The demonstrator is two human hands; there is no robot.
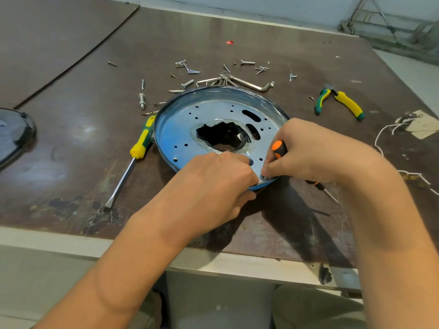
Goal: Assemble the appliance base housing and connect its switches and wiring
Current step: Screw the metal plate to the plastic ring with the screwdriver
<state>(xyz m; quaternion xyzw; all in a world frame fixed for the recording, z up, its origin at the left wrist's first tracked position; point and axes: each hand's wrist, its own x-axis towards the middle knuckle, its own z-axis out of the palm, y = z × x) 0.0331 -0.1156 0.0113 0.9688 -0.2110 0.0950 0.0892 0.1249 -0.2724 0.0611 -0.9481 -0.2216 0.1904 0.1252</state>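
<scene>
base plate (190, 129): we find it flat on the table (71, 150), centre.
left hand (213, 184): fingers curled over its near rim.
right hand (306, 153): we note the orange screwdriver (278, 149) gripped, fingertips at the rim.

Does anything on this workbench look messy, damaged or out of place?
Yes. The clear film around the centre opening of the round blue-tinted metal plate is torn raggedly. Behind the plate, silver screws and bolts lie scattered loose on the scuffed brown tabletop.
</scene>
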